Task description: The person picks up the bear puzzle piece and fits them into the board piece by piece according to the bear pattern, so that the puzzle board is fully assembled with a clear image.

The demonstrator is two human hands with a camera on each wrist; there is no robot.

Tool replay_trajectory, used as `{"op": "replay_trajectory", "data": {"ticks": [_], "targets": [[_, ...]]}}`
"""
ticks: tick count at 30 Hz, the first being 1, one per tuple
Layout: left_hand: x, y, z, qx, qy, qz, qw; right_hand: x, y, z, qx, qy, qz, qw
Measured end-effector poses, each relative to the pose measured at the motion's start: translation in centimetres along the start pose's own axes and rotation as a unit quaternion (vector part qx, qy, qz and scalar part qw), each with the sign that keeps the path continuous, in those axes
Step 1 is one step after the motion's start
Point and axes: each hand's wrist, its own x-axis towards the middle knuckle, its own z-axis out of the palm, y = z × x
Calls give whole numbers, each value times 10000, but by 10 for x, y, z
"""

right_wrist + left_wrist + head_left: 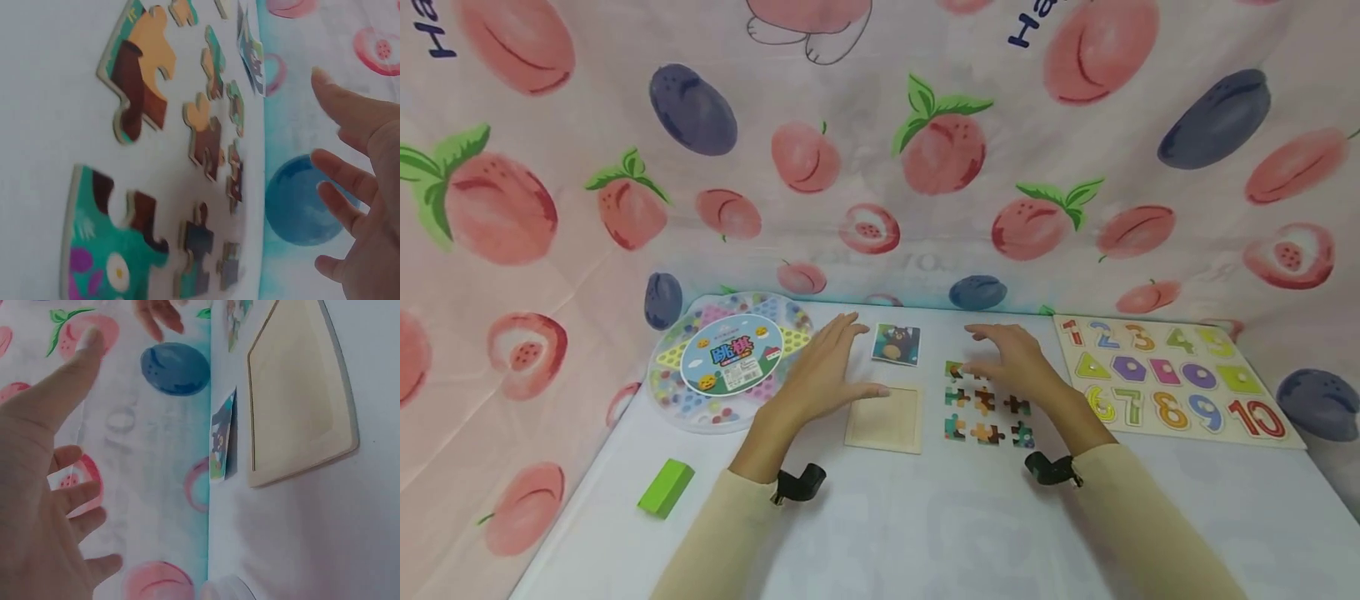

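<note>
My left hand (pixel 820 371) hovers over the table beside a square wooden puzzle frame (pixel 883 433), fingers spread and nothing held. The raised border of that frame (pixel 300 394) shows in the left wrist view. Behind it lies a small picture card (pixel 896 345) with a bear on it. My right hand (pixel 1017 360) is raised above the loose jigsaw pieces (pixel 985 433), thumb and fingers apart, holding nothing. It hides part of the back row. In the right wrist view, the pieces (pixel 112 244) lie separated, picture side up, well apart from the fingers.
A round Chinese checkers box (pixel 730 354) lies at the back left, partly behind my left hand. A green block (pixel 666 488) sits at the front left. On the right lies a number-and-shape board (pixel 1172 379). Fruit-print cloth (pixel 932 242) hangs along the table's back edge.
</note>
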Motion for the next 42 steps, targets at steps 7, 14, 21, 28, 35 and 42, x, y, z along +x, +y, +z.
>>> {"op": "replay_trajectory", "data": {"ticks": [7, 14, 21, 28, 35, 42], "targets": [[-22, -13, 0, -862, -509, -278, 9946, 8, 0, 12, 116, -289, 11, 9995], [-34, -24, 6, -1307, -1086, -328, 9849, 15, 2, 21, -83, -424, -162, 9989], [-41, -32, 10, -1414, -1425, -132, 9796, 17, -1, 29, -297, -580, 41, 9979], [-40, -37, 18, -1351, -1580, -113, 9781, 17, -1, 33, -379, -453, 43, 9982], [-38, -40, 23, -1324, -1665, -146, 9770, 20, 2, 36, -352, -269, -45, 9990], [-39, -40, 23, -1178, -1679, -60, 9787, 18, -3, 40, -276, -113, -55, 9995]]}}
